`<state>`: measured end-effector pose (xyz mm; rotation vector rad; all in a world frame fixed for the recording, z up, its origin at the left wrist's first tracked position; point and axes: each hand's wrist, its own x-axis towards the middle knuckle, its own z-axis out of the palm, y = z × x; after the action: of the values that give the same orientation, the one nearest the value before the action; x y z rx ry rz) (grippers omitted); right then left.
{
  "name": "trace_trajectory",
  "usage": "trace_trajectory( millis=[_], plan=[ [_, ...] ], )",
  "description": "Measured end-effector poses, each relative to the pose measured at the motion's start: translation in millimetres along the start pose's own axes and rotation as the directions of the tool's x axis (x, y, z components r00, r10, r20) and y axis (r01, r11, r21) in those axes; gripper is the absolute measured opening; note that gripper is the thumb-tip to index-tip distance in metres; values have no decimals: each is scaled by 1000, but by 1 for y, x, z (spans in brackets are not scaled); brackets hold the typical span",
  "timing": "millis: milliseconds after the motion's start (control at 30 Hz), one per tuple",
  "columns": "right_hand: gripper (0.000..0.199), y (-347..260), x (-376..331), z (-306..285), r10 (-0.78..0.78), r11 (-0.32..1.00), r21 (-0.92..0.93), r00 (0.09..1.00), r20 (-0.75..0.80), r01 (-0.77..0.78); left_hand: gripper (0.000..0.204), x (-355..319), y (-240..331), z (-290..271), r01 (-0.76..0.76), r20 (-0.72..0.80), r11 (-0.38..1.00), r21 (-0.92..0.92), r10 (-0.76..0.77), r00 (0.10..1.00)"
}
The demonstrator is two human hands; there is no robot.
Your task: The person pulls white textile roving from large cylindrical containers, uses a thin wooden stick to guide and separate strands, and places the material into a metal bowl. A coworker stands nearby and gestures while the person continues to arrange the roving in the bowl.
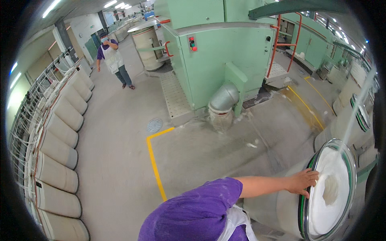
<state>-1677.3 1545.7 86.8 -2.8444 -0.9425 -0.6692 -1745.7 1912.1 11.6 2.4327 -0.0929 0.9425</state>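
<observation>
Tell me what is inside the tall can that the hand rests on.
The can is packed to its rim with white coiled fibre, with a hollow at the centre. The right hand rests on the rim. How deep the fibre goes is hidden by the can's wall.

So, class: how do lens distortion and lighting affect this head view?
Head view: strong fisheye bends the yellow floor line and the row of cans toward a black rim; even ceiling strip lights cast soft shadows; the hand on the sliver can looks sharp.
</observation>
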Motion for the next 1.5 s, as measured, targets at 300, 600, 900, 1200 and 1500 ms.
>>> trace_trajectory(
  millis=[300, 600, 900, 1200, 1500],
  plan=[
    [39, -7, 9, 5, -19, 1000, -15, 999, 29, 20, 66, -8, -19, -35, 170, 92, 985, 11, -170, 981],
    [37, -9, 12, 5, -47, 998, -52, 999, 25, 48, 71, -13, -1, -44, 371, 201, 927, -49, -355, 913],
    [35, -3, 8, 6, -65, 995, -80, 998, 22, 67, 75, -20, 12, -36, 462, 176, 887, -6, -454, 874],
    [34, 3, 0, 5, -35, 993, -116, 999, 38, 39, 76, -20, 13, -30, 527, 191, 835, -158, -498, 846],
    [33, 7, -2, 1, -14, 987, -160, 998, 59, 23, 74, -20, 13, -26, 559, 140, 827, -64, -547, 825]
  ],
)
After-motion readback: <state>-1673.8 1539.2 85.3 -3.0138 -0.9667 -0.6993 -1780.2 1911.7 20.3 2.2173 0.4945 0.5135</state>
